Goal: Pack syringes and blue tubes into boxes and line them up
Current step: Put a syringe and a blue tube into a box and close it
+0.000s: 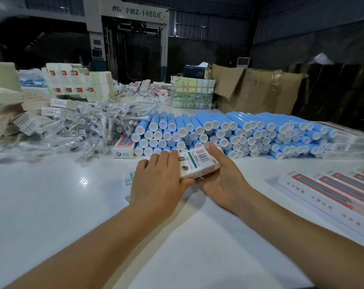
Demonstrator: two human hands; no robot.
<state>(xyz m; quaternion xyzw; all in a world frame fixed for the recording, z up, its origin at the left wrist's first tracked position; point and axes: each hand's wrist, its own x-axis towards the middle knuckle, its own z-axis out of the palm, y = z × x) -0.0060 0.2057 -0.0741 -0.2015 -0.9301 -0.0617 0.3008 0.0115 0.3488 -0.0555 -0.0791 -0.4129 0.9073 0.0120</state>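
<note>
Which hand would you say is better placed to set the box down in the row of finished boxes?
Right, probably. The right hand already grips the box, and the row lies on its side of the table; the left hand would have to cross over.

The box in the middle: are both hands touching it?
Touching. The head view shows the left hand pressing fingers and thumb against the box at its left end, while the right hand cradles it from beneath, thumb along its right side.
</note>
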